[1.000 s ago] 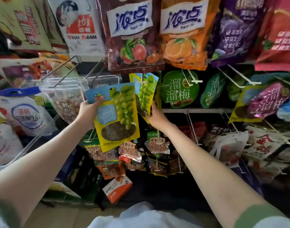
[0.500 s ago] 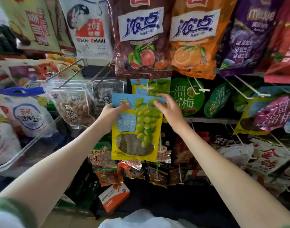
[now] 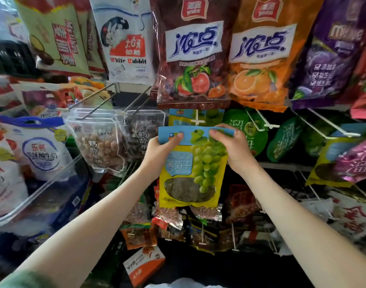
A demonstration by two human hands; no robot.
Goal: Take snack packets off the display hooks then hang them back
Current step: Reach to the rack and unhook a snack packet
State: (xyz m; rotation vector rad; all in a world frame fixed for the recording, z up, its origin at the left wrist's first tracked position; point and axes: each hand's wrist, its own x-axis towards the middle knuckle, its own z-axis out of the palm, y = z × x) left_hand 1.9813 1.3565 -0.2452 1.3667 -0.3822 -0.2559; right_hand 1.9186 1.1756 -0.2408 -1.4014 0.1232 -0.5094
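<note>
We pinch glossy yellow raisin packet point(image 3: 191, 169), blue header, grape print, "葡萄干": left hand point(image 3: 159, 151), right hand point(image 3: 233, 150) at top corners, just below white hook point(image 3: 197, 119).

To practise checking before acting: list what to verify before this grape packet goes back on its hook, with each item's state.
1. Left hand grips the grape packet at its top: ok.
2. Right hand pinches the other top corner: ok.
3. Hang hole uncovered: ok.
4. Hole level with the hook tip: not ok, it sits lower.
5. Free room on that hook: cannot tell.
</note>
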